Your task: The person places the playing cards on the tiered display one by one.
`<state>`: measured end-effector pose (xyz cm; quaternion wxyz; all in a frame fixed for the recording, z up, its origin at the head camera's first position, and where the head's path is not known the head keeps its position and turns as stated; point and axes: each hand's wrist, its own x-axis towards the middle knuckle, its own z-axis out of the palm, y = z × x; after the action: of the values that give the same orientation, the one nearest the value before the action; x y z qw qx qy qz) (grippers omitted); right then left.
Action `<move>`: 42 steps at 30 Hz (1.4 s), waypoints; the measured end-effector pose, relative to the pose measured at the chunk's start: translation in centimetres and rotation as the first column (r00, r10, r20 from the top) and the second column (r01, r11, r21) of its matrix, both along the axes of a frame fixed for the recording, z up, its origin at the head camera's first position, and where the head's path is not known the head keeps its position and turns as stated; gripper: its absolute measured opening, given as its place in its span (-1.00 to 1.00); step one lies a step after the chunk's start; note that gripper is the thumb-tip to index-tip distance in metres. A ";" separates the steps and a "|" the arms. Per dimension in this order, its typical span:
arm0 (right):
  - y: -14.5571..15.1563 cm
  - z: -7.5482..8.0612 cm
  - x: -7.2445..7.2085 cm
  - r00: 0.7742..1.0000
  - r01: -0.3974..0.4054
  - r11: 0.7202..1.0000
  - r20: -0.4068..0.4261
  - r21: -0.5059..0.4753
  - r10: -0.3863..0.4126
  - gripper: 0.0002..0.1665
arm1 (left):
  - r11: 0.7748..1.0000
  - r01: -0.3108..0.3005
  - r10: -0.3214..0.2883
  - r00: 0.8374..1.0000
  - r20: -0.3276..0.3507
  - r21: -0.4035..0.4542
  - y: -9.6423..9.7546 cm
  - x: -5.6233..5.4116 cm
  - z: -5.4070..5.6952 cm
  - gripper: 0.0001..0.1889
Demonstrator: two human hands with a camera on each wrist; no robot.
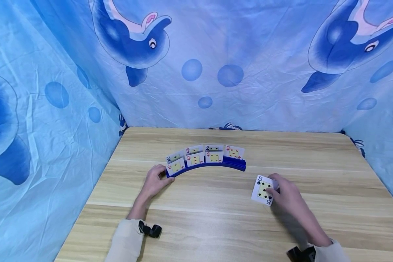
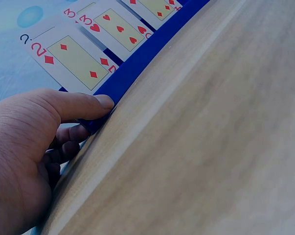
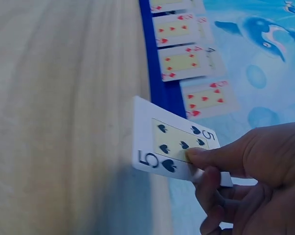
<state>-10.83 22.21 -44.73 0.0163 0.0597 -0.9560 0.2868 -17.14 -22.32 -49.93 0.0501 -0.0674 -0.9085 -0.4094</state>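
My right hand pinches a five of spades between thumb and fingers, face up, right of the blue curved card holder. In the right wrist view a white edge shows behind that card at the fingers. At the holder's left end my left hand grips it, the thumb on its front side. A two of diamonds, a three of hearts and a four of diamonds stand in its front row. Behind them is a back row ending in a five of hearts.
Both hands are over a wood-grain table. Blue cloth printed with dolphins hangs behind it and at both sides. A small black camera is strapped to each wrist.
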 end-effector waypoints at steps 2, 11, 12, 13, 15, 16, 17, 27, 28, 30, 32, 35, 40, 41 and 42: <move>0.2 0.4 0.0 1.000 -0.009 1.000 -0.005 -0.008 0.009 -0.66 | 1.000 -0.001 0.001 1.000 -0.004 -0.002 -0.1 0.0 0.0 -0.69; 0.1 1.7 -0.5 0.999 -0.025 0.999 -0.033 -0.045 0.023 -0.77 | 1.000 -0.005 0.005 1.000 0.006 0.003 -0.1 0.0 -0.1 -0.68; 0.1 1.8 -0.7 0.999 -0.025 0.999 -0.038 -0.048 0.023 -0.77 | 1.000 -0.005 0.005 1.000 0.006 -0.001 -0.1 0.0 -0.1 -0.68; 0.0 1.9 -0.8 0.999 -0.024 0.999 -0.044 -0.049 0.022 -0.76 | 1.000 -0.005 0.005 1.000 0.007 -0.001 -0.1 -0.1 -0.2 -0.69; -0.1 2.2 -1.0 0.998 -0.023 0.998 -0.057 -0.057 0.020 -0.77 | 1.000 -0.005 0.005 1.000 0.010 -0.001 -0.1 -0.1 -0.2 -0.69; -0.2 2.3 -1.1 0.998 -0.021 0.998 -0.063 -0.061 0.017 -0.77 | 1.000 -0.006 0.006 1.000 0.010 -0.002 -0.1 0.0 -0.2 -0.69; -0.3 2.5 -1.2 0.998 -0.019 0.998 -0.068 -0.067 0.015 -0.77 | 1.000 -0.006 0.006 1.000 0.009 -0.003 0.0 0.0 -0.2 -0.69; -1.3 3.4 -3.1 0.995 -0.012 0.990 -0.102 -0.139 -0.003 -0.74 | 1.000 -0.008 0.008 1.000 0.008 0.005 0.0 0.0 0.0 -0.71; -1.5 3.4 -3.3 0.994 -0.015 0.989 -0.107 -0.149 -0.001 -0.75 | 1.000 -0.009 0.009 1.000 0.008 0.003 -0.1 0.0 -0.1 -0.71; -1.8 3.3 -3.8 0.993 -0.022 0.986 -0.119 -0.167 0.002 -0.74 | 1.000 -0.010 0.010 1.000 0.009 -0.001 -0.1 0.0 -0.1 -0.72; -2.2 3.2 -4.3 0.991 -0.027 0.982 -0.137 -0.185 0.002 -0.74 | 1.000 -0.011 0.011 1.000 0.011 0.000 -0.1 0.0 -0.1 -0.72; -2.8 3.0 -5.0 0.988 -0.021 0.978 -0.156 -0.206 -0.012 -0.77 | 1.000 -0.013 0.013 1.000 0.011 -0.005 -0.1 0.0 -0.1 -0.71; -3.7 2.4 -6.2 0.988 0.003 0.961 -0.146 -0.275 -0.045 -0.81 | 1.000 -0.012 0.012 1.000 0.020 0.006 0.1 0.1 0.1 -0.69; -3.8 2.2 -6.4 0.988 0.006 0.956 -0.145 -0.292 -0.051 -0.81 | 1.000 -0.011 0.011 1.000 0.022 0.007 0.1 0.1 0.1 -0.68; -4.0 2.0 -6.6 0.987 0.007 0.952 -0.150 -0.305 -0.055 -0.81 | 1.000 -0.010 0.010 1.000 0.023 0.008 0.1 0.1 0.1 -0.68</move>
<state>-17.41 18.18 -42.72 0.1048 0.0639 -0.8972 0.4242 -17.05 -22.24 -49.85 0.0419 -0.0580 -0.9076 -0.4137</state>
